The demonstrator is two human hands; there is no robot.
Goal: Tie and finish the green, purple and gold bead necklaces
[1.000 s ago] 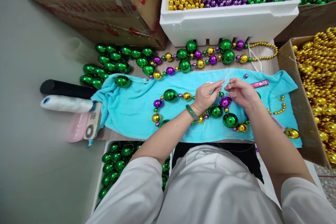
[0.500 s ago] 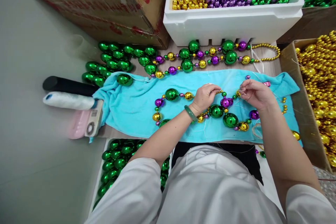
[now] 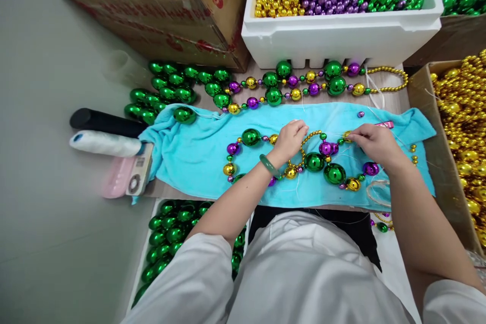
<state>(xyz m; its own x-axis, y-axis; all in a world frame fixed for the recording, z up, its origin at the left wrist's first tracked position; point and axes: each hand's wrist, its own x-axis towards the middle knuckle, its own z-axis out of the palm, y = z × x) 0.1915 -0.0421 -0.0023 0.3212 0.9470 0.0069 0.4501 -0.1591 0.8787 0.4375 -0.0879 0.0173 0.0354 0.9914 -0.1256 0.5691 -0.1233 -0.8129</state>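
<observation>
The bead strand lies on the blue towel, between and below 2 hands. The left hand's fingers are closed together, contents unclear; the right hand's pinch a thin thread.

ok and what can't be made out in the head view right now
Head view: part of the bead strand, hidden by the left hand and forearm.
Head view: part of the pink object, behind the right hand.
Head view: what, if anything, that hand holds, too small to tell.
Head view: the rest of the gold bead box, cut off by the right edge.
</observation>
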